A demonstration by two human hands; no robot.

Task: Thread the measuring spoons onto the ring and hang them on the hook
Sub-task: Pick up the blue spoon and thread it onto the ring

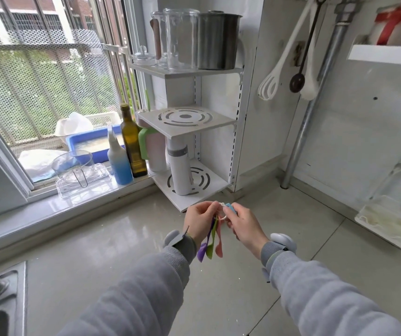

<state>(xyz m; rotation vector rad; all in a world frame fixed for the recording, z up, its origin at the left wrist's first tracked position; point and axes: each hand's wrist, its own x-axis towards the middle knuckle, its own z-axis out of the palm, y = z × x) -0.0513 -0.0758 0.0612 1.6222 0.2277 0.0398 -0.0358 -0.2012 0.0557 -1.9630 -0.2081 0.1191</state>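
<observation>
Both hands meet above the bench, close together. Left hand point(200, 220) pinches a white ring point(221, 215) at its top; right hand point(244, 226) grips the blue spoon point(229, 207) by its handle, held against the ring's upper edge, so each hand is clamped on its piece. Whether the blue handle is through the ring cannot be told. Three spoons hang from the ring between the hands, bowls down: purple spoon point(204, 248), green spoon point(211, 246), pink spoon point(219, 246). Grey sleeves and pale wrist-worn devices on both arms. Bench point(122, 251) beneath the hands is glossy pale grey stone. Just beyond the hands stands a white tiered shelf point(187, 122); its top tier carries a steel pot point(219, 41) and clear glass jars point(180, 37), its bottom tier a white bottle point(180, 168). Beyond the left hand, a window sill with an olive oil bottle point(132, 146) and a blue spray bottle point(118, 161). Above the right hand, a white whisk point(268, 86) and dark ladle point(297, 81) hang on the wall.
</observation>
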